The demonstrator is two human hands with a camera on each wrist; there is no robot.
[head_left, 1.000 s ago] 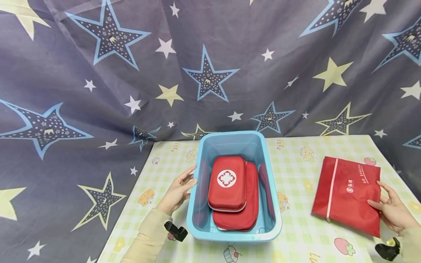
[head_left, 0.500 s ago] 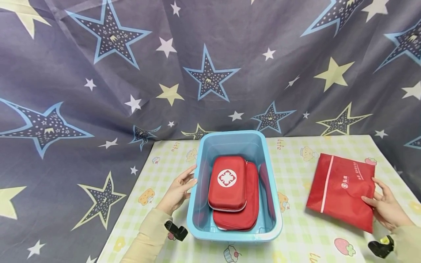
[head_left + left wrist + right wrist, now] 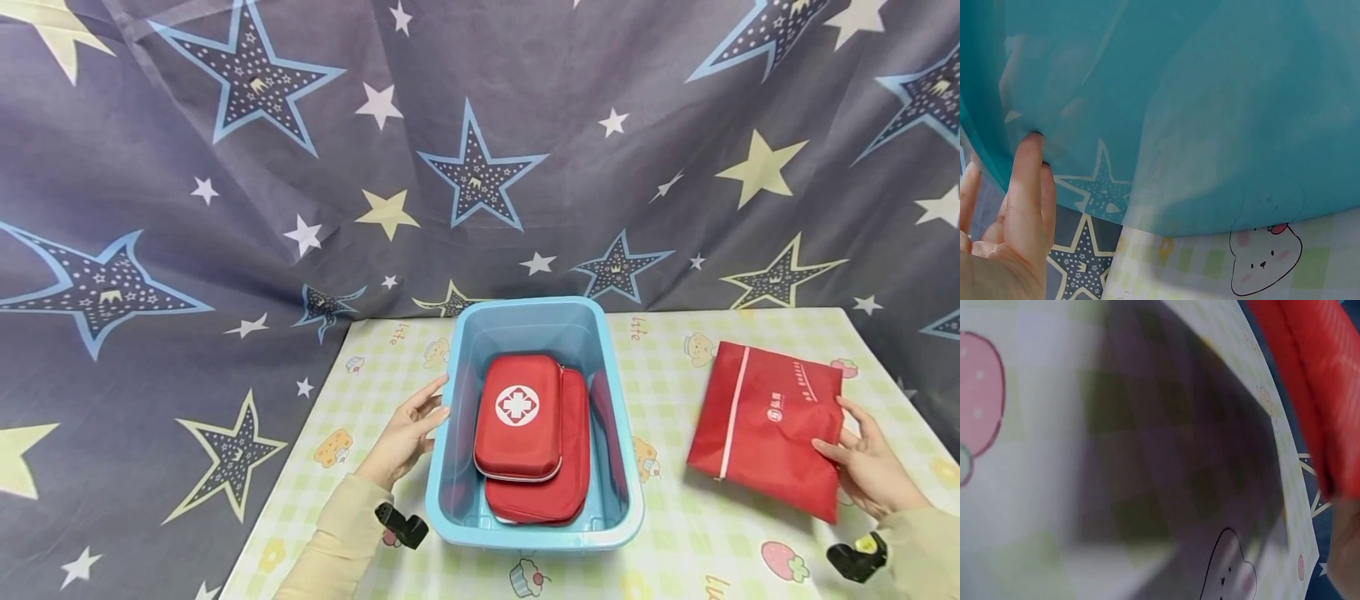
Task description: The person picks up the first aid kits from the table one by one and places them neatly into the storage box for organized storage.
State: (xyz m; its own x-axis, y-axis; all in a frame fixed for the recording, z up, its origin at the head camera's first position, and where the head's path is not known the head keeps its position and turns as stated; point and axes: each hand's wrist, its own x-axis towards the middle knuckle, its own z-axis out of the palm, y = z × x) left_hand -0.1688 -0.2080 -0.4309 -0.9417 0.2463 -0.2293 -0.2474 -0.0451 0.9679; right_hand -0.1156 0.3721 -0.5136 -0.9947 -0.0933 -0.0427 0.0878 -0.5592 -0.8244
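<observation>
In the head view a blue plastic bin (image 3: 534,537) stands on the table. Inside lie a red hard first-aid case (image 3: 517,446) with a white cross emblem and, partly under it, a larger red zip case (image 3: 576,450). My left hand (image 3: 405,433) rests against the bin's left side; the left wrist view has its fairly straight fingers (image 3: 1025,194) touching the blue wall (image 3: 1210,125). At the right, my right hand (image 3: 873,462) pinches the right edge of a flat red fabric pouch (image 3: 772,433) with a pale zipper strip. The pouch (image 3: 1329,381) hangs above the tabletop, casting a shadow.
A checked tablecloth (image 3: 675,500) with cartoon prints covers the table. Behind it hangs a dark curtain (image 3: 480,258) with stars. The table's right edge slopes away beyond the pouch.
My right hand has carried the red pouch leftward and slightly farther back, toward the bin. The left hand, the bin and the cases in it have stayed put.
</observation>
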